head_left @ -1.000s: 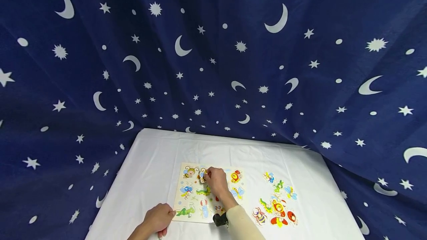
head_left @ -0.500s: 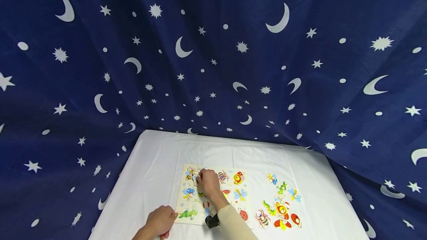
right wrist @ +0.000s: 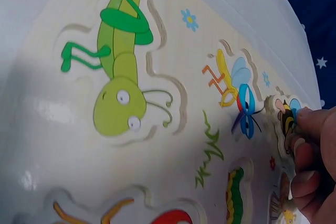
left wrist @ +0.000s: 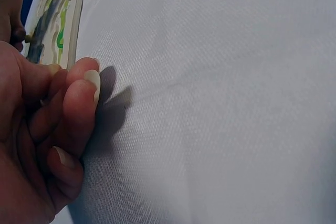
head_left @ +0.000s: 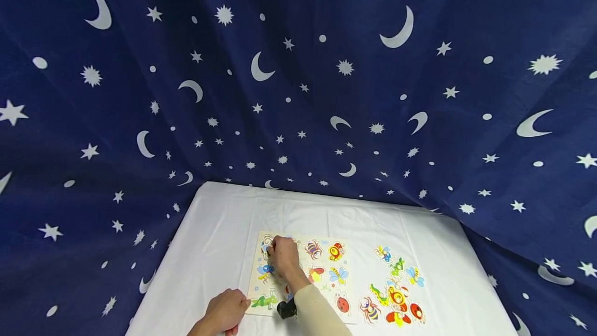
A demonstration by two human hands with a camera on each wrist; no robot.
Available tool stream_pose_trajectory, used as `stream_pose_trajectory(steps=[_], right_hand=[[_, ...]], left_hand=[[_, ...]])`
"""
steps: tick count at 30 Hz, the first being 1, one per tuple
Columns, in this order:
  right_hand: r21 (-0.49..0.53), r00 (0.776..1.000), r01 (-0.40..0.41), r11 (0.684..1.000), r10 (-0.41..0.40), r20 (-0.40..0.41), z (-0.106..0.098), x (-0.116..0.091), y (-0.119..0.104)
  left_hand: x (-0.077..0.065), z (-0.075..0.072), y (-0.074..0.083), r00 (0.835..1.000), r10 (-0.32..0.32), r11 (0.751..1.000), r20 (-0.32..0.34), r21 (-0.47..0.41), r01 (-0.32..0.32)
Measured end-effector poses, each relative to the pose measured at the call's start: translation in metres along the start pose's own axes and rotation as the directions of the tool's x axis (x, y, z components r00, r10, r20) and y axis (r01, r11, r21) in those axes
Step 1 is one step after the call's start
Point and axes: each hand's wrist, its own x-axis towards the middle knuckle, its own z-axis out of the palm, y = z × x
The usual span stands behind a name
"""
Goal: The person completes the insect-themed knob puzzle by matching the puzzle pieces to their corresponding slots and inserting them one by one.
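Note:
A light wooden puzzle board (head_left: 325,262) with cut-out insect recesses lies flat on the white-covered table. At its near left corner, my left hand (head_left: 227,310) holds the edge between thumb and curled fingers. My right hand (head_left: 285,257) pinches a bee puzzle piece (right wrist: 287,119) at the far left corner recess. The right wrist view shows the piece at the recess; whether it sits fully flat is unclear. Near it are the mosquito-like picture (right wrist: 239,95) and the grasshopper picture (right wrist: 119,61), both printed in recesses. My right arm covers part of the board's middle.
Right of the board lies a loose cluster of insect pieces, among them a spider (head_left: 370,310), a ladybug (head_left: 416,311), a green caterpillar (head_left: 379,294) and a blue-winged bee (head_left: 414,276). A dark blue curtain (head_left: 298,82) with moons and stars hangs behind the table.
My right hand has carried the bee piece leftward, from the top row's second recess to the corner one. My left hand stays at the board's corner. The head view has shifted slightly.

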Motion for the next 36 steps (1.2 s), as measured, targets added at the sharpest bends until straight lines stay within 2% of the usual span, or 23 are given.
stream_pose_trajectory(steps=[7,21,30,36], right_hand=[[-0.019,1.0,0.009,1.0,-0.009,-0.008,0.002,0.002,-0.002],[0.012,1.0,-0.014,1.0,0.014,0.0,0.005,0.011,0.002],[0.044,0.999,-0.051,0.998,0.051,-0.003,0.009,0.015,-0.001],[0.065,0.997,-0.071,0.995,0.072,-0.014,0.01,0.016,-0.007]], left_hand=[[0.001,0.0,0.0,0.997,0.006,0.998,-0.081,0.061,-0.001],[-0.001,0.001,0.0,0.996,0.0,1.0,-0.086,0.007,0.0],[0.002,0.004,-0.001,0.996,-0.019,0.999,-0.091,0.024,0.021],[0.003,0.004,-0.002,0.996,-0.006,1.0,-0.089,0.024,0.008]])
